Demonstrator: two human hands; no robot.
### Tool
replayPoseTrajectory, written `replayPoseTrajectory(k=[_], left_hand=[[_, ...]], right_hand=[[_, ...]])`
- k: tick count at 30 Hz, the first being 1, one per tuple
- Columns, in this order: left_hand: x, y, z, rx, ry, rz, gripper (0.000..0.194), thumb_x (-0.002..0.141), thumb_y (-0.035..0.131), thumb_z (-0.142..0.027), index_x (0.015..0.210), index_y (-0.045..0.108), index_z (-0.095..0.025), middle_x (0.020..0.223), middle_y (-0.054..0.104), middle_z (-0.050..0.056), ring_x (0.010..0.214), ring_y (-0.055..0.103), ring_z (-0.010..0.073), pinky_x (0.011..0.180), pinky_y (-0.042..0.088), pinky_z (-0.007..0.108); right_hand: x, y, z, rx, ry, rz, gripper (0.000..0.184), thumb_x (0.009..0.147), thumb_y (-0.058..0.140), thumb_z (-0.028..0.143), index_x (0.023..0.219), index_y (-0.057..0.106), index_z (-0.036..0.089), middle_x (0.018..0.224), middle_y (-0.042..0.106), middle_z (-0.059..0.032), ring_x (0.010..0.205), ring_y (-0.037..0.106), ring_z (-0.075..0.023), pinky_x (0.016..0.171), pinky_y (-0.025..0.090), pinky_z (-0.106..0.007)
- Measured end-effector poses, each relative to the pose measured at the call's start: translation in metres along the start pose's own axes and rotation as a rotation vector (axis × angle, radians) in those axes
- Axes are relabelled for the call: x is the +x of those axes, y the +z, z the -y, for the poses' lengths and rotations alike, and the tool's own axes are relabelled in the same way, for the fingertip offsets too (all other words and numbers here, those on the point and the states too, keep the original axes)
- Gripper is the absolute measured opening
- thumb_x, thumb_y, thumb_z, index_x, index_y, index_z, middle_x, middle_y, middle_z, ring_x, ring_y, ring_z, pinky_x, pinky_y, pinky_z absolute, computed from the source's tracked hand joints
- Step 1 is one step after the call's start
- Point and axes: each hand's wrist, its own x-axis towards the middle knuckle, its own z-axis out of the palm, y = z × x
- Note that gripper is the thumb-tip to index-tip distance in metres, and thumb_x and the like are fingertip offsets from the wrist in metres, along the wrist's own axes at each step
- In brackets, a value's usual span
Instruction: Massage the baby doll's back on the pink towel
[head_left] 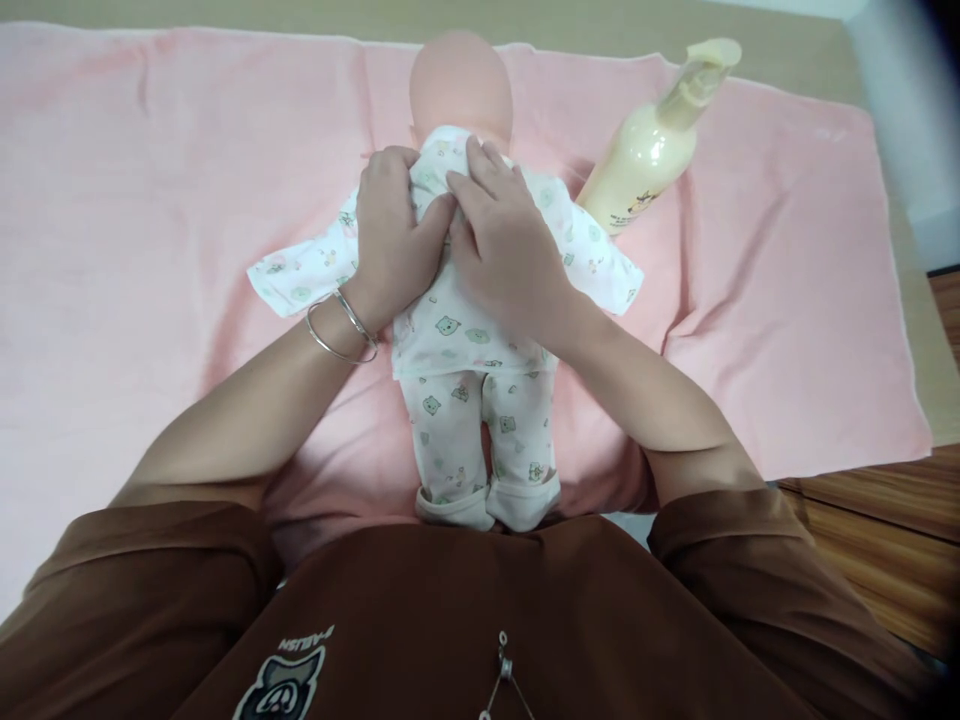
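Note:
A baby doll (461, 85) lies on its back on a pink towel (150, 180), head pointing away from me. It wears a white printed top (457, 330) and matching trousers (480, 440). My left hand (394, 235), with two bangles on the wrist, rests on the doll's chest with its fingers curled into the fabric near the collar. My right hand (506, 245) lies beside it on the chest, fingers pressed together on the same fabric. The thumbs of both hands meet at the middle of the top.
A cream pump bottle (652, 145) lies tilted on the towel to the right of the doll's head. The towel covers a wooden surface (885, 540) whose edge shows at the right. My brown shirt fills the bottom of the view.

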Motion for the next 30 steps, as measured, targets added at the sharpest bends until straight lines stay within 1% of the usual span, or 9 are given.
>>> replayPoseTrajectory(k=[5,9,12,15,17,19,23,27,30], left_hand=[[0.006,-0.001,0.004,-0.082,0.060,-0.048,0.022,0.090,0.068,-0.027,0.100,0.048,-0.024,0.102,0.051,0.002,0.092,0.045,0.0199,0.085,0.042,0.043],[0.015,-0.004,0.014,-0.103,0.123,-0.126,0.034,0.075,0.067,-0.011,0.102,0.049,-0.022,0.105,0.053,0.002,0.101,0.051,0.0186,0.091,0.045,0.043],[0.026,-0.008,0.023,-0.145,0.216,-0.210,0.046,0.066,0.065,-0.011,0.108,0.051,-0.022,0.105,0.057,0.003,0.102,0.057,0.0188,0.090,0.051,0.043],[0.036,-0.017,0.024,-0.169,0.338,-0.297,0.051,0.068,0.060,-0.014,0.117,0.051,-0.023,0.105,0.059,0.002,0.098,0.062,0.0190,0.082,0.054,0.043],[0.040,-0.027,0.018,-0.188,0.401,-0.369,0.048,0.072,0.055,-0.016,0.119,0.052,-0.024,0.103,0.058,0.001,0.094,0.063,0.0197,0.074,0.054,0.043],[0.041,-0.038,0.008,-0.208,0.443,-0.392,0.045,0.074,0.052,-0.015,0.117,0.056,-0.023,0.102,0.058,0.001,0.091,0.065,0.0195,0.069,0.054,0.041],[0.036,-0.062,-0.016,-0.144,0.458,-0.282,0.034,0.077,0.054,-0.012,0.109,0.063,-0.021,0.099,0.065,0.000,0.091,0.071,0.0188,0.072,0.059,0.038],[0.030,-0.072,-0.032,0.090,0.429,-0.140,0.034,0.078,0.057,-0.013,0.109,0.067,-0.017,0.103,0.071,0.007,0.098,0.070,0.0244,0.090,0.058,0.043],[0.025,-0.065,-0.038,0.342,0.315,0.031,0.035,0.083,0.062,-0.014,0.118,0.066,-0.018,0.114,0.070,0.011,0.113,0.062,0.0312,0.104,0.048,0.051]], right_hand=[[-0.001,-0.006,0.001,-0.115,-0.011,-0.114,0.060,0.093,0.036,0.005,0.152,0.045,0.008,0.167,0.035,-0.0113,0.156,0.032,-0.0214,0.131,0.027,-0.042],[-0.004,-0.001,0.003,-0.098,0.008,-0.042,0.057,0.098,0.039,0.016,0.154,0.042,0.007,0.168,0.034,-0.0136,0.158,0.029,-0.0269,0.132,0.026,-0.046],[-0.011,-0.009,0.010,-0.074,-0.004,-0.077,0.060,0.097,0.041,0.019,0.156,0.040,0.015,0.170,0.030,-0.0050,0.160,0.023,-0.0207,0.133,0.026,-0.040],[-0.016,-0.015,0.017,-0.089,-0.012,-0.117,0.065,0.094,0.043,0.017,0.159,0.036,0.011,0.171,0.027,-0.0079,0.161,0.018,-0.0236,0.135,0.022,-0.042],[-0.015,-0.012,0.017,-0.097,-0.033,-0.036,0.065,0.094,0.044,0.016,0.158,0.037,0.006,0.170,0.027,-0.0132,0.161,0.019,-0.0308,0.134,0.020,-0.052],[-0.013,-0.008,0.015,-0.075,-0.050,0.051,0.060,0.097,0.043,0.020,0.156,0.042,0.009,0.170,0.029,-0.0123,0.160,0.021,-0.0323,0.134,0.022,-0.055],[-0.010,-0.005,0.010,-0.006,-0.056,-0.012,0.054,0.098,0.042,0.021,0.153,0.046,0.020,0.171,0.028,-0.0044,0.160,0.023,-0.0220,0.134,0.025,-0.047],[-0.013,0.002,0.010,-0.009,-0.085,-0.031,0.052,0.098,0.042,0.019,0.150,0.049,0.024,0.165,0.040,-0.0054,0.159,0.024,-0.0263,0.132,0.021,-0.062],[-0.023,-0.001,0.018,-0.013,-0.121,-0.022,0.043,0.101,0.042,0.024,0.140,0.059,0.033,0.153,0.055,-0.0034,0.157,0.030,-0.0293,0.130,0.021,-0.068]])
